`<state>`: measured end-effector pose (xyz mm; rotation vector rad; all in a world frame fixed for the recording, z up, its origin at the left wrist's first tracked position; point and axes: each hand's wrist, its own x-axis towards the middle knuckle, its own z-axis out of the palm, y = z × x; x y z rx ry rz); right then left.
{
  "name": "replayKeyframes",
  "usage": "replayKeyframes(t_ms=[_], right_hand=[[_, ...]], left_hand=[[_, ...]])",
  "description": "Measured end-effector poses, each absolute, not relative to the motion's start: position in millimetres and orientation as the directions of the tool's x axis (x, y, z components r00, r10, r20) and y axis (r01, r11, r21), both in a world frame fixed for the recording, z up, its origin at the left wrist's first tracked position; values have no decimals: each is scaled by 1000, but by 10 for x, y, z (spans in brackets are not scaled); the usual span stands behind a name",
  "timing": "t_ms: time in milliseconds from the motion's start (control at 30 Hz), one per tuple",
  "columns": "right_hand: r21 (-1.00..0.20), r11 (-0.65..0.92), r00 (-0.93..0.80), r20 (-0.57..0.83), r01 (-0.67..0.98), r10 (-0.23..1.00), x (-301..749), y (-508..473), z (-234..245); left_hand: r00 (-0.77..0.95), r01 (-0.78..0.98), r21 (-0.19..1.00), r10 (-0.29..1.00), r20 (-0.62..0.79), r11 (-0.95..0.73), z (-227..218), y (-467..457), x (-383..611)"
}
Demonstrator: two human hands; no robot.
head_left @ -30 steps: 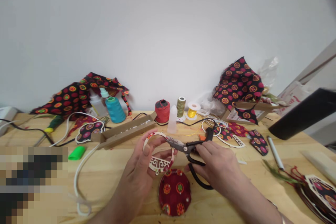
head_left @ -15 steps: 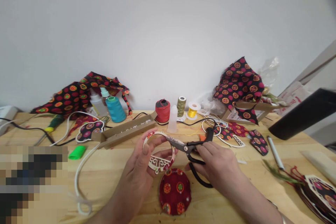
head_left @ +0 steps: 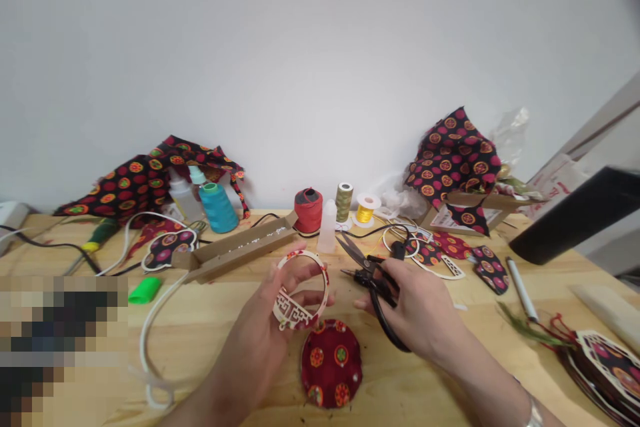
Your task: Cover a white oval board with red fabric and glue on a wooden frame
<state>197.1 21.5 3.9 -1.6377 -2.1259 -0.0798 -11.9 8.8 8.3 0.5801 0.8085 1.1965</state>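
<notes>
My left hand [head_left: 257, 320] grips a round wooden fretwork frame [head_left: 295, 311] by its left side. The frame has a lattice across its lower part and red patterned cloth along its edge. My right hand [head_left: 425, 310] has black-handled scissors [head_left: 354, 250], their blades apart and pointing up-left, clear of the frame. Some of the handle is hidden by my fingers. On the table just below both hands lies a dark red round fabric-covered disc [head_left: 331, 363] with flower motifs. A black tool with a pointed tip [head_left: 349, 272] lies behind the scissors, partly covered.
A long cardboard tray [head_left: 240, 250], a blue thread cone [head_left: 219, 208], a red spool [head_left: 308, 211] and a translucent bottle [head_left: 327, 227] stand towards the wall. Fabric pieces [head_left: 490, 269] and a white pen [head_left: 521, 288] lie right. A white cable [head_left: 145, 340] curls at left.
The scissors have moved away from the frame's upper rim to the right, and their blades have opened. My left hand has turned the frame slightly.
</notes>
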Motion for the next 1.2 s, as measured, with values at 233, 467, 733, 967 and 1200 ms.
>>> replayKeyframes(t_ms=[233, 467, 733, 967, 1200], right_hand=[[-277, 415, -317, 336, 867, 887, 1968, 194, 28], [-138, 543, -424, 479, 828, 769, 2005, 191, -37], [-118, 574, -447, 509, 810, 735, 2005, 206, -30], [-142, 579, -449, 495, 803, 743, 2018, 216, -27], [-121, 590, -474, 478, 798, 739, 2040, 217, -20]], left_hand=[[232, -551, 754, 934, -272, 356, 59, 87, -129], [383, -524, 712, 876, -293, 467, 68, 105, -119], [396, -503, 701, 856, -333, 505, 57, 103, -142], [417, -521, 694, 858, -300, 496, 30, 106, -161], [433, -529, 693, 859, -275, 489, 18, 119, -165]])
